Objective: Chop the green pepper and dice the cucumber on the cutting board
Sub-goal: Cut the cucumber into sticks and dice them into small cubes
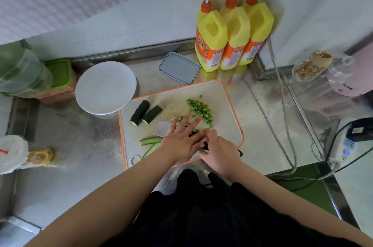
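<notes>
An orange-rimmed white cutting board point(226, 97) lies on the steel counter. A heap of chopped green pepper point(200, 108) sits at its upper middle. Two dark cucumber chunks point(145, 112) lie at the board's upper left, and two pale cucumber strips point(150, 142) lie near its lower left. My left hand point(181, 140) lies flat with straight fingers over the knife blade point(162, 126) and some diced cucumber pieces beneath it. My right hand point(219, 151) grips the knife's black handle point(205, 146) at the board's lower edge.
A round white lid on a container point(106, 87) stands left of the board, and a grey lidded box point(179, 67) behind it. Three yellow pump bottles point(232, 31) stand at the back. Green-lidded containers point(30, 73) are at far left. A power strip with cables point(345, 144) lies right.
</notes>
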`<state>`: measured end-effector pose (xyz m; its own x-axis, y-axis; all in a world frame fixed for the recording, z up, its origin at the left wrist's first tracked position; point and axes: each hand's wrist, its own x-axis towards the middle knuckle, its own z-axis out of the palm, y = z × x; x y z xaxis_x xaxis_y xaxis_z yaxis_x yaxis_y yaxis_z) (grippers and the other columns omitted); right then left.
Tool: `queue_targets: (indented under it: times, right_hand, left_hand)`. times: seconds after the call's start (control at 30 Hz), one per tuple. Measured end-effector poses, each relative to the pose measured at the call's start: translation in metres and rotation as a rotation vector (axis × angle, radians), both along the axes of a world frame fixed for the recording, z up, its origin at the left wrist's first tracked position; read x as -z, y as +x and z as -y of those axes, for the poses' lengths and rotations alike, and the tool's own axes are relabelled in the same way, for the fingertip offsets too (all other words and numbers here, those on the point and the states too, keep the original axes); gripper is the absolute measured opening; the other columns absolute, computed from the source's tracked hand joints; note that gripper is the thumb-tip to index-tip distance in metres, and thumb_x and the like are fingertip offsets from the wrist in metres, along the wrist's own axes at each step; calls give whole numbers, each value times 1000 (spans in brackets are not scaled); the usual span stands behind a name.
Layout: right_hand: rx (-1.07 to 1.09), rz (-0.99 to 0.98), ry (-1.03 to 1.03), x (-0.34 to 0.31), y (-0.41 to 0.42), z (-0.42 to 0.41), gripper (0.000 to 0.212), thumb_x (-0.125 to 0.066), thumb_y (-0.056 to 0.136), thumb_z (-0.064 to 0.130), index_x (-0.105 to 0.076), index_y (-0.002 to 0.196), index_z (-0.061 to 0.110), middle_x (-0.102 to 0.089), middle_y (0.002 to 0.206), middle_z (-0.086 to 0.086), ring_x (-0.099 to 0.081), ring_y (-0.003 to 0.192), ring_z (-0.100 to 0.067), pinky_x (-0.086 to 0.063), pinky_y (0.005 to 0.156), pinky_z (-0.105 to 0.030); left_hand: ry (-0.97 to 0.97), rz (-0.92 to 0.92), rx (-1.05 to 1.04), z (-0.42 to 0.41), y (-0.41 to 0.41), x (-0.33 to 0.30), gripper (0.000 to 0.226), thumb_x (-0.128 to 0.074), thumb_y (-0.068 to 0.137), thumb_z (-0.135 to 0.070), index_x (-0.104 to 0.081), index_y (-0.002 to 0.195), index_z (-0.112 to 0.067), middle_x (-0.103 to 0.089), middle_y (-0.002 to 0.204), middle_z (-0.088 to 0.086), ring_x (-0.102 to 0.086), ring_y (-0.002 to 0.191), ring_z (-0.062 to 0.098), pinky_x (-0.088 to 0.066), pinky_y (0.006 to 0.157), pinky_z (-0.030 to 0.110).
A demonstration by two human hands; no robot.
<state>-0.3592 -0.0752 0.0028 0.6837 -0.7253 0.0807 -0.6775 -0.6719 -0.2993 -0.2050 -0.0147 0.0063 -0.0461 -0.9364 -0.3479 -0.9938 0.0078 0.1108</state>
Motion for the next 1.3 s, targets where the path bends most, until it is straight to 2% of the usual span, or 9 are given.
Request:
queue_targets:
  times: [0.23, 0.43, 0.67, 0.8, 0.9, 1.03, 1.1, 1.2, 1.3]
  right_hand:
    - [29, -20, -27, 7, -14, 3, 48, -86, 57, 34, -49, 77, 10, -54, 49, 5, -55, 39, -15, -21, 36, -19]
    - [47, 29, -4, 12, -31, 4, 47, -86, 56, 30, -47, 74, 11, -51, 50, 4, -52, 37, -17, -21, 34, -20]
    - [35, 31, 36, 18, -48, 7, 49, -87, 55, 29, -46, 74, 11, -48, 50, 5, -47, 37, -16, -22, 36, -20]
    - [36, 44, 49, 20, -58, 7, 56, -87, 55, 29, -36, 76, 16, -45, 50, 6, -44, 36, -17, -13, 38, -19]
    - [51, 58, 76, 20, -66, 6, 59, -85, 55, 26, -31, 77, 19, -44, 49, 5, -44, 36, -18, -17, 41, -21]
    - [59, 84, 112, 19, -81, 9, 40, -65, 70, 36, -29, 77, 20, -43, 51, 4, -44, 36, -19, -13, 40, -20]
    - [72, 90, 133, 17, -86, 11, 37, -61, 71, 37, -29, 77, 21, -41, 51, 6, -44, 36, -19, -14, 40, -20]
    - [93, 121, 160, 14, -91, 14, 44, -72, 68, 31, -31, 79, 21, -33, 53, 12, -41, 36, -17, -20, 39, -21]
    - [164, 142, 183, 8, -89, 16, 35, -68, 76, 32, -36, 83, 20, -41, 49, 11, -46, 36, -19, -27, 37, -23]
  left_hand:
    - [71, -66, -80, 13, -2, 2, 74, 19, 80, -62, -2, 149, -49, 22, 158, -12, 24, 145, 23, 14, 116, 49]
    - [113, -34, -113, 16, 10, 4, 52, -4, 99, -55, 1, 150, -48, 26, 157, -13, 27, 144, 23, 12, 117, 51]
    - [151, -14, -137, 17, 18, 11, 67, 6, 85, -66, 6, 149, -47, 27, 156, -12, 27, 144, 22, 13, 116, 50]
    - [173, 4, -163, 18, 27, 16, 70, 9, 82, -69, 7, 149, -48, 27, 157, -12, 27, 144, 22, 15, 116, 50]
    - [161, 7, -169, 18, 34, 16, 85, 22, 70, -77, 7, 149, -48, 28, 156, -11, 27, 144, 22, 14, 116, 50]
    - [152, -7, -201, 18, 43, 13, 102, 33, 58, -80, 5, 150, -46, 30, 156, -11, 26, 144, 22, 11, 117, 50]
    - [155, -40, -229, 20, 45, 11, 95, 28, 64, -80, 4, 150, -46, 28, 156, -13, 25, 145, 21, 11, 117, 49]
    - [116, -108, -298, 22, 49, 10, 74, 11, 85, -69, -4, 152, -41, 17, 159, -15, 15, 147, 17, 8, 118, 46]
    - [-43, -213, -382, 21, 51, 10, 73, 4, 91, -61, -22, 152, -31, -19, 159, -11, -11, 148, 13, -5, 120, 39]
